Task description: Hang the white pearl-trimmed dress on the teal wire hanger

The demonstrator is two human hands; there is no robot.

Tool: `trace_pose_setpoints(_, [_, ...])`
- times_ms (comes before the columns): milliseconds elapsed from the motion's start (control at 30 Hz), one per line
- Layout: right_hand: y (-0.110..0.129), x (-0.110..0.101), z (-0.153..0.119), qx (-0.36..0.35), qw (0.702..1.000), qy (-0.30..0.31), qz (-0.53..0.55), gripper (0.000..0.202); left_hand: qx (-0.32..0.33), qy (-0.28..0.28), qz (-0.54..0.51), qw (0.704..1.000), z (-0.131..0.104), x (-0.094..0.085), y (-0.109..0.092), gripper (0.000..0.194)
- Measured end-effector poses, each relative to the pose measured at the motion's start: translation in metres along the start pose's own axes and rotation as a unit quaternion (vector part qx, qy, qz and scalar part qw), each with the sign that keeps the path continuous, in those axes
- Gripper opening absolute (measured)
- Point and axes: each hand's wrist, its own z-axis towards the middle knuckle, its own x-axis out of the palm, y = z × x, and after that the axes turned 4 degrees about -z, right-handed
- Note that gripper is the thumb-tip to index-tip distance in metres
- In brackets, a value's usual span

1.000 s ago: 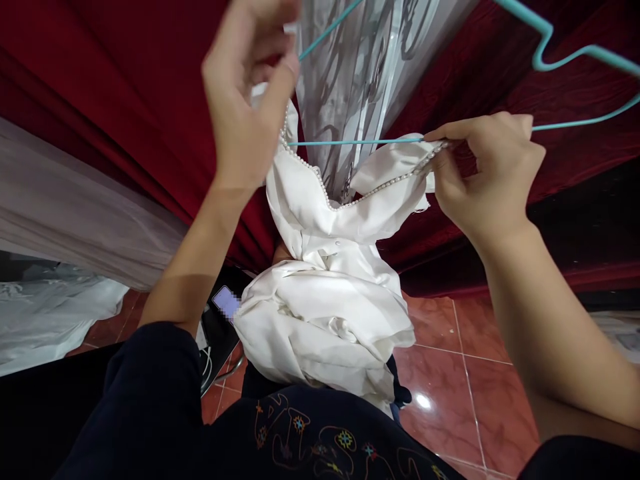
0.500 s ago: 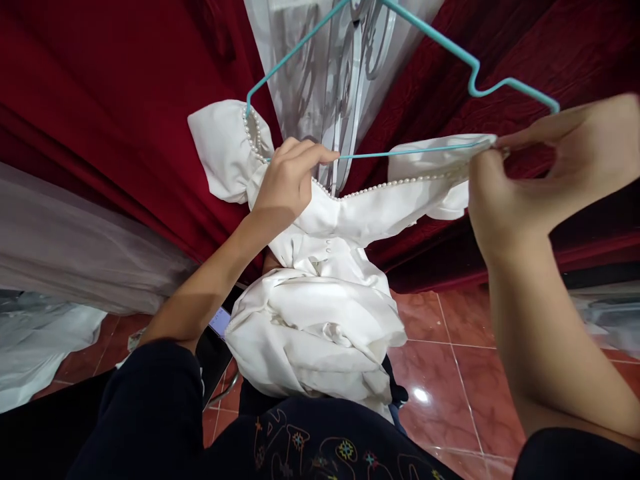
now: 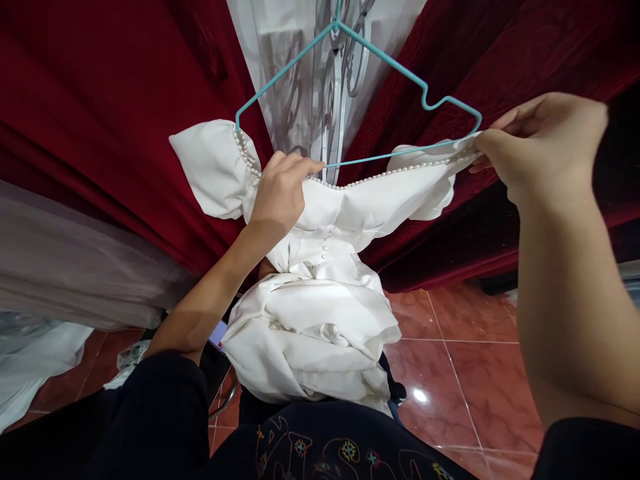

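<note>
A white dress (image 3: pixel 310 307) with puffed sleeves and a pearl-beaded neckline is bunched over my lap, its bodice raised in front of me. A thin turquoise clothes hanger (image 3: pixel 287 65) runs through it, the left sleeve looped over the hanger's left end. My left hand (image 3: pixel 283 190) is closed around the hanger's lower bar and the neckline near the left sleeve. At the hanger's right end, my right hand (image 3: pixel 545 143) pinches the beaded edge of the right sleeve and pulls it out beside the hanger tip.
Dark red curtains (image 3: pixel 125 87) hang on both sides, with a white scrolled metal frame (image 3: pixel 336 100) between them. White fabric (image 3: pixel 45 360) lies at the lower left. A phone (image 3: pixel 219 335) rests on a dark surface left of the dress. Reddish tiles (image 3: pixel 450 373) cover the floor.
The hanger now sits lower and further left in view, with its top showing. My right hand has moved left with the sleeve edge, which is now at the hanger's right tip.
</note>
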Motion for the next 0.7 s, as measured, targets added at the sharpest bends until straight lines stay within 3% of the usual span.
trace_pose_setpoints(67, [0.001, 0.003, -0.002, 0.054, 0.998, 0.03, -0.002, 0.019, -0.006, -0.004, 0.0, 1.0, -0.002, 0.001, -0.001, 0.044])
trace_pose_setpoints(167, [-0.003, 0.005, 0.0, 0.079, 0.997, 0.005, 0.022, 0.022, -0.009, 0.003, -0.003, 1.0, -0.001, 0.0, -0.003, 0.044])
trace_pose_setpoints(333, [0.005, 0.0, 0.021, -0.03, 0.988, -0.062, 0.141, 0.028, -0.013, 0.029, -0.02, 0.999, 0.003, -0.004, -0.003, 0.047])
trace_pose_setpoints(533, [0.052, 0.013, 0.025, -0.142, 0.969, -0.002, 0.201, 0.035, 0.004, 0.021, -0.018, 1.0, 0.002, -0.006, -0.003, 0.05])
trace_pose_setpoints(700, [0.071, 0.026, 0.01, -0.141, 0.961, 0.036, 0.234, 0.03, -0.005, 0.03, -0.003, 1.0, 0.003, -0.004, -0.002, 0.049])
